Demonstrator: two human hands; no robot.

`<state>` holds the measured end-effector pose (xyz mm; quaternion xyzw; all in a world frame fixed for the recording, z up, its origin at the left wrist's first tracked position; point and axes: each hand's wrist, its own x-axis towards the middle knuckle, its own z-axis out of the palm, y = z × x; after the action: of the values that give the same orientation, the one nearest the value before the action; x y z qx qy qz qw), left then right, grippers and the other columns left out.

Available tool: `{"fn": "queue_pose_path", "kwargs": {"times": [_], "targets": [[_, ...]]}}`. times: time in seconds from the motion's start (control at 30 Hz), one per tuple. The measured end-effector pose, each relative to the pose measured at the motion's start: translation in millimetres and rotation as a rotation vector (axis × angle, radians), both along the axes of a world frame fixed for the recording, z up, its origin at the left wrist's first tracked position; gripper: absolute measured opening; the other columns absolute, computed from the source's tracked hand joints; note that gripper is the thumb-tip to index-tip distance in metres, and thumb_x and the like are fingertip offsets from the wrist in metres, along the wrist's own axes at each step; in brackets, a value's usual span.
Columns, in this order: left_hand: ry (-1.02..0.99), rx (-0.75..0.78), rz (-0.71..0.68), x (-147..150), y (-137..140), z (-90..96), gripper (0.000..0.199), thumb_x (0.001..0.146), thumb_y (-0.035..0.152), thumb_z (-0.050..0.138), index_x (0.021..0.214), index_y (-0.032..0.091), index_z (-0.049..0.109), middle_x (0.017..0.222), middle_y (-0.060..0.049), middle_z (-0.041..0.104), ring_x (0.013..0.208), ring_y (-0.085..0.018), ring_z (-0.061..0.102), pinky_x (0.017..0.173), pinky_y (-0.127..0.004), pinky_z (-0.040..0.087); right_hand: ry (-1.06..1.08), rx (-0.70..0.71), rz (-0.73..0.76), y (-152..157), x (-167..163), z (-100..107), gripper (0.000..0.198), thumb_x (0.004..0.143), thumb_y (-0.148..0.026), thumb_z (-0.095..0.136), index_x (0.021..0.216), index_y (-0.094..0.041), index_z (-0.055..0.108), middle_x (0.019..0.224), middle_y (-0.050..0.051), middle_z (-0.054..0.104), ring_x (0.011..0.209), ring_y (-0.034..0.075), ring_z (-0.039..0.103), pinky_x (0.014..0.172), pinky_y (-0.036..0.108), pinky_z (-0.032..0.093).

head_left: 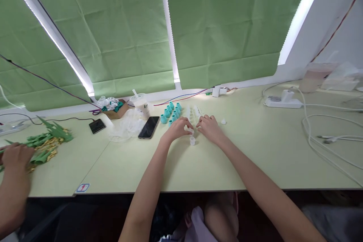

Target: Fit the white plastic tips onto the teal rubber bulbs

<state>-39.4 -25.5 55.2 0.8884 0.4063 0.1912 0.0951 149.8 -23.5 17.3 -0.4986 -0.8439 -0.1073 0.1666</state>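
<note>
At the middle of the table, my left hand [179, 128] is closed, thumb and fingers pinching a small white plastic piece [191, 131]. Just below its fingertips a small translucent white cup-shaped piece [192, 141] stands on the table. My right hand [210, 127] is close beside it, fingers curled and pressed together by the near end of rows of small white pieces [195, 112]. Whatever is between those fingertips is too small to make out. Several turquoise round, open-necked pieces [174, 114] stand in rows behind my left hand. A single white piece [224, 121] lies right of my right hand.
Left of the turquoise pieces lie a phone [149, 127], a plastic bag [126, 126], a drink cup [141, 106] and a small box [116, 110]. A co-worker's hand [17, 155] is among green pieces [42, 141]. White cables [309, 132] and a power strip [283, 101] lie right.
</note>
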Motion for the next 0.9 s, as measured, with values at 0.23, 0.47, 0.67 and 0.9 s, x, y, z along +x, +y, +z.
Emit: {"fn": "queue_pose_path", "kwargs": {"times": [0.23, 0.47, 0.67, 0.9], "targets": [[-0.276, -0.053, -0.038, -4.2, 3.6, 4.7, 0.022, 0.069, 0.036, 0.071, 0.086, 0.022, 0.072, 0.088, -0.004, 0.065, 0.080, -0.015, 0.057, 0.070, -0.027, 0.044, -0.034, 0.036, -0.022, 3.2, -6.2, -5.8, 0.020, 0.084, -0.015, 0.051, 0.083, -0.020, 0.070, 0.091, 0.010, 0.063, 0.092, 0.022, 0.048, 0.073, 0.035, 0.024], [-0.548, -0.256, -0.031, -5.7, 8.8, -1.1, 0.028, 0.067, 0.035, 0.073, 0.088, 0.016, 0.069, 0.092, -0.007, 0.067, 0.070, -0.012, 0.062, 0.066, -0.026, 0.049, 0.004, 0.007, -0.039, 2.7, -6.4, -4.0, 0.016, 0.082, -0.018, 0.055, 0.076, -0.020, 0.069, 0.093, 0.009, 0.064, 0.094, 0.023, 0.048, 0.073, 0.035, 0.025], [-0.602, -0.291, 0.015, -4.2, 11.3, -5.7, 0.029, 0.066, 0.034, 0.073, 0.086, 0.015, 0.068, 0.090, -0.007, 0.069, 0.072, -0.014, 0.064, 0.069, -0.029, 0.053, 0.278, 0.013, -0.079, 4.5, 6.6, 13.6, 0.016, 0.080, -0.026, 0.058, 0.069, -0.023, 0.070, 0.095, 0.005, 0.066, 0.094, 0.022, 0.049, 0.076, 0.035, 0.026], [-0.682, -0.336, 0.004, 3.3, 15.4, -15.3, 0.035, 0.063, 0.037, 0.076, 0.087, 0.013, 0.066, 0.085, -0.008, 0.068, 0.075, -0.015, 0.065, 0.072, -0.030, 0.054, 0.635, 0.086, 0.039, -3.1, 19.0, 36.6, 0.016, 0.081, -0.032, 0.058, 0.073, -0.024, 0.070, 0.098, 0.002, 0.067, 0.094, 0.020, 0.051, 0.080, 0.034, 0.032]]}}
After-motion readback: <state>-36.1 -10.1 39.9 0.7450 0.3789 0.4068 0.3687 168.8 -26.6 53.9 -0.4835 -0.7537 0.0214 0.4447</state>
